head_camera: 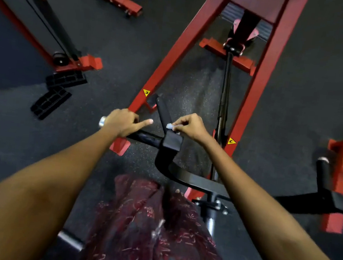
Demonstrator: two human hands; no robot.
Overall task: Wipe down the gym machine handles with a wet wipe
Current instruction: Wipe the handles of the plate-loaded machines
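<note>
White wet wipe pinched in right hand, touching black handle at twelve o'clock; left hand gripping side handle. Mid-wipe; next, likely rubbing along grip.

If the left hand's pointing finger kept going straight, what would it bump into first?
Probably the black angled handle bar. The left hand points its index finger rightward toward that bar, with a gap of floor showing between. Just past the bar is the right hand pinching the wet wipe. Depth is unclear from one view.
</note>
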